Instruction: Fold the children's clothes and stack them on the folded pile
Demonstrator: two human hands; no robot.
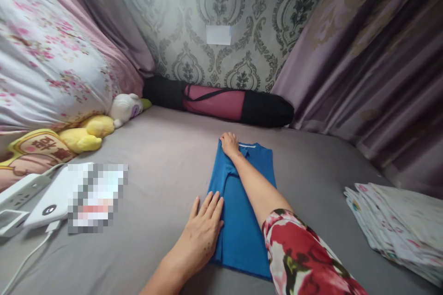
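A blue shirt (247, 221) lies on the grey bed sheet, its side folded inward in a long strip along the left edge. The neckline with a pale label strip points away from me. My left hand (204, 228) rests flat on the lower part of the folded strip, fingers stretched out and slightly spread. At the far left corner, by the shoulder, my right hand (230, 144) has its fingers curled over the fabric; the fingertips are partly hidden. My right forearm, in a floral sleeve, crosses above the shirt.
Folded light patterned cloths (398, 226) are stacked at right. To the left lie a power strip (24, 193), a white power bank (60, 196) with a cable, a blurred-out item (98, 198) and plush toys (86, 133). A black-and-pink rolled bag (214, 101) lines the wall.
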